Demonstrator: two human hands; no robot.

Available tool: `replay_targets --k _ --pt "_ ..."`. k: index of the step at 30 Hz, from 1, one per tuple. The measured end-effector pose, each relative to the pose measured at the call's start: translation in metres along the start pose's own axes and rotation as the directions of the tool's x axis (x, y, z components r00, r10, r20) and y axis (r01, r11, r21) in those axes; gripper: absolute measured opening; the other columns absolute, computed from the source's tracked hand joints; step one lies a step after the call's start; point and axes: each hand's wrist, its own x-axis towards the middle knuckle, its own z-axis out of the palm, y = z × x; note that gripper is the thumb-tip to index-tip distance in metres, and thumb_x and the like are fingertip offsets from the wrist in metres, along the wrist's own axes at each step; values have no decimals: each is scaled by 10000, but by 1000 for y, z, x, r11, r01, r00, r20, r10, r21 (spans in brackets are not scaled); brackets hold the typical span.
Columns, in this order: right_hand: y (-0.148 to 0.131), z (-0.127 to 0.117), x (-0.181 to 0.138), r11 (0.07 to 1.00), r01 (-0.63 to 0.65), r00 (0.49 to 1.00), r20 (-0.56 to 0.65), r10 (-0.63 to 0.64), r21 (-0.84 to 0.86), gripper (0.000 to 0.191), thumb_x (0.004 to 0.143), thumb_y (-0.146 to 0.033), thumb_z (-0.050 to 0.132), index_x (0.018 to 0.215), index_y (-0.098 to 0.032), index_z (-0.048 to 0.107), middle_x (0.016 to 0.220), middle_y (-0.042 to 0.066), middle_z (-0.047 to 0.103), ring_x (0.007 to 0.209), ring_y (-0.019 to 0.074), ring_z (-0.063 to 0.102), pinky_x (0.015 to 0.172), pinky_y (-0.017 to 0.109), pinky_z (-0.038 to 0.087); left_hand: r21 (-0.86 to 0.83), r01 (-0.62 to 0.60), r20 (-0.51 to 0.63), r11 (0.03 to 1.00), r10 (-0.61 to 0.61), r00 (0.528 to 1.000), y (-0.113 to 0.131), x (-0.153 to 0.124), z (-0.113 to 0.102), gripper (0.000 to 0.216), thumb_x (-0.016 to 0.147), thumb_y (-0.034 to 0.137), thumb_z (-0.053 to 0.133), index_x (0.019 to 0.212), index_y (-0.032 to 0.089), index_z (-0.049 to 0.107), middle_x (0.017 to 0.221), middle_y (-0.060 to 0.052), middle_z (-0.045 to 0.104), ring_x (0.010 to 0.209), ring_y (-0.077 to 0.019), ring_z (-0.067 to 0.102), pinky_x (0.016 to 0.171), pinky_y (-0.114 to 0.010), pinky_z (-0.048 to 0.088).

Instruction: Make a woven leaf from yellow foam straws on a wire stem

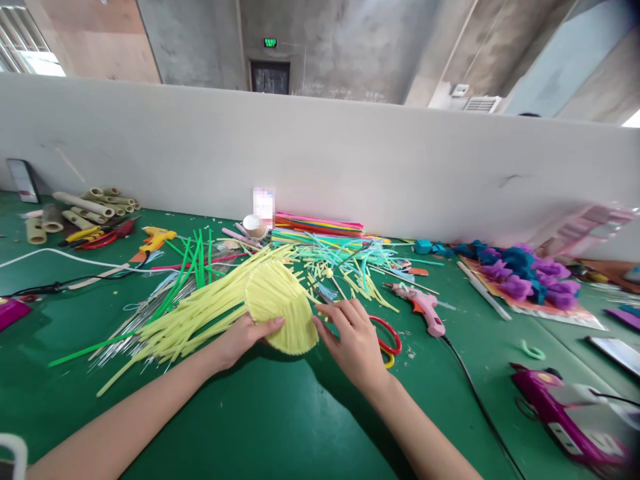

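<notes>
A flat, rounded yellow piece made of pipe cleaners [280,303] lies tilted on the green table. My left hand [245,339] grips its lower left edge, thumb on top. At its right edge my right hand [353,337] pinches the rim with fingers and thumb. A heap of loose yellow pipe cleaners [200,313] fans out to the left behind the piece, with green ones [193,267] beyond it.
Red-handled scissors [390,340] lie under my right hand. A pink glue gun [425,308] with a black cord lies to the right, a yellow glue gun [155,238] back left. Purple and blue fluffy flowers [525,273] sit far right. A white partition wall [350,160] borders the table.
</notes>
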Motion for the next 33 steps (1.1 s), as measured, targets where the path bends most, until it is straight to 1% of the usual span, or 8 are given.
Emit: replay_targets --k 3,5,7,11,16,19,26,33 --pt "2 0 -2 999 -21 1000 -13 22 38 99 925 -161 568 924 -215 650 805 58 677 772 219 588 722 367 499 -44 24 -29 999 -26 999 0 1 2 499 767 354 786 1215 166 672 1194 -125 716 1090 -336 666 860 -398 562" --pt "3 -3 -3 998 -37 999 -37 39 59 94 923 -154 572 926 -219 640 810 52 695 768 213 604 718 363 500 -93 37 -56 995 -42 998 2 2 1 518 777 338 779 1248 169 647 1193 -134 714 1040 -335 688 785 -393 589" --pt "5 -6 -4 997 -44 997 -57 48 70 91 922 -148 579 942 -219 633 824 52 709 767 212 620 709 357 501 -139 16 -67 990 -26 997 4 4 -2 537 796 321 763 1293 189 610 1223 -130 699 1026 -327 694 744 -388 604" --pt "9 -8 -4 993 -70 993 -84 79 99 83 924 -148 593 950 -208 644 826 54 722 754 201 643 699 343 514 -253 -29 -90 967 7 996 10 8 -10 524 833 263 725 1331 209 570 1262 -118 677 1026 -291 696 753 -369 615" --pt "13 -6 -6 980 -105 987 -106 124 168 84 917 -160 617 945 -219 669 839 38 743 750 186 667 707 333 528 -400 0 -145 916 -64 987 12 14 -16 414 871 173 652 1281 157 599 1198 -127 706 905 -242 726 723 -356 626" --pt "10 -6 -6 974 -112 987 -95 133 196 86 915 -163 621 942 -226 673 855 36 751 756 189 672 714 342 526 -413 3 -144 911 -69 987 11 15 -17 409 869 174 657 1275 166 604 1179 -116 715 891 -238 729 726 -358 628" --pt "1 -6 -8 968 -108 991 -48 122 227 88 920 -178 612 959 -230 672 843 35 741 758 205 670 709 352 495 -385 -14 -115 923 -33 993 10 13 -16 408 870 205 667 1272 160 614 1199 -129 709 969 -267 718 769 -372 623" --pt "-6 -6 -11 958 -104 994 -15 112 266 102 919 -166 613 976 -235 663 834 22 734 766 201 654 733 355 483 -387 -20 -113 922 -26 993 10 13 -15 430 857 208 683 1279 167 612 1217 -131 701 985 -275 716 793 -379 617"
